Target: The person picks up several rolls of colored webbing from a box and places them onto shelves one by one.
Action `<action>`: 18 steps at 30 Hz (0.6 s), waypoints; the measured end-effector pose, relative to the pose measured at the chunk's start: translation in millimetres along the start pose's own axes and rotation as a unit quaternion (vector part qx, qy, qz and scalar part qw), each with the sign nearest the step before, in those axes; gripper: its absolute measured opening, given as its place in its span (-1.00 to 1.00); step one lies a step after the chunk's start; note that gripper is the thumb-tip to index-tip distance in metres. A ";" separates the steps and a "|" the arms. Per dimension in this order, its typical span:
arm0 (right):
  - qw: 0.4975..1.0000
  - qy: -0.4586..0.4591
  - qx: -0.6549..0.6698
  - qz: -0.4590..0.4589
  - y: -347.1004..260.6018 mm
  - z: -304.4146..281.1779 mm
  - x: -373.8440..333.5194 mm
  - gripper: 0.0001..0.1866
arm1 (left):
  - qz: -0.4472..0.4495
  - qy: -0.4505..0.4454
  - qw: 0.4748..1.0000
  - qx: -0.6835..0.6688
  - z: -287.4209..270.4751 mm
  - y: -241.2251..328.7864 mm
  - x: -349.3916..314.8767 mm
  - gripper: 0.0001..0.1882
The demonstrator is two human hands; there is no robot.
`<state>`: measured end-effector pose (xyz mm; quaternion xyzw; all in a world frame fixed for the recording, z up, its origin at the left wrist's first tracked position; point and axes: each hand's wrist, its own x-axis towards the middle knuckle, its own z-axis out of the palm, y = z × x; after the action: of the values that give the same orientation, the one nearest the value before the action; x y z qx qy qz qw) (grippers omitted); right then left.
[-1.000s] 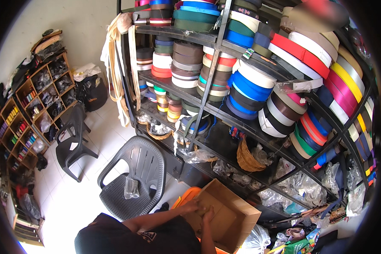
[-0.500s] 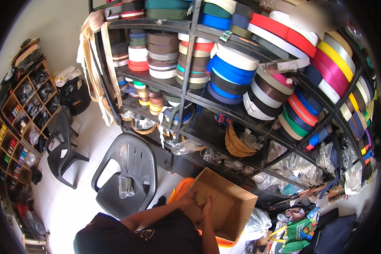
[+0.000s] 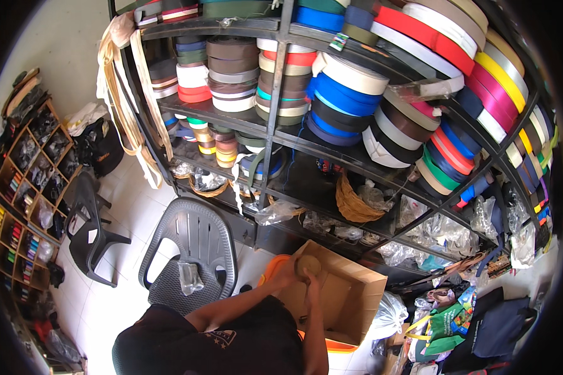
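An open cardboard box [image 3: 350, 300] sits on an orange tub [image 3: 274, 267] in front of me. At the box's near-left corner, both hands meet on a small round tan roll [image 3: 308, 265]. My left hand [image 3: 288, 276] cups it from the left. My right hand [image 3: 310, 292] grips it from below. Both forearms reach out over my black shirt.
A grey plastic chair [image 3: 194, 240] with a small plastic bag on its seat stands to the left, a darker chair [image 3: 87, 231] beyond it. A tall metal rack [image 3: 275, 125] of coloured webbing rolls fills the back. Bags [image 3: 469, 319] crowd the right; cubby shelves [image 3: 25, 187] line the left.
My hands have come together on the tan roll at the box's corner. The view has drifted, so the rack sits higher and further left.
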<state>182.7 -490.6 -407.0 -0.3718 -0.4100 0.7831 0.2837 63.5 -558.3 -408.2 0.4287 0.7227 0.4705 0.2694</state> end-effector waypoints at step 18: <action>0.816 -0.209 -0.327 -0.429 -187.0 321.8 30.0 -0.16 | 0.172 0.316 0.930 -0.070 -318.8 131.3 44.9 -0.16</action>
<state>-70.4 -512.9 -133.3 -0.0564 -0.8091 0.4613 0.3597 -163.0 -637.3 -156.5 0.3561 0.6509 0.6698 -0.0287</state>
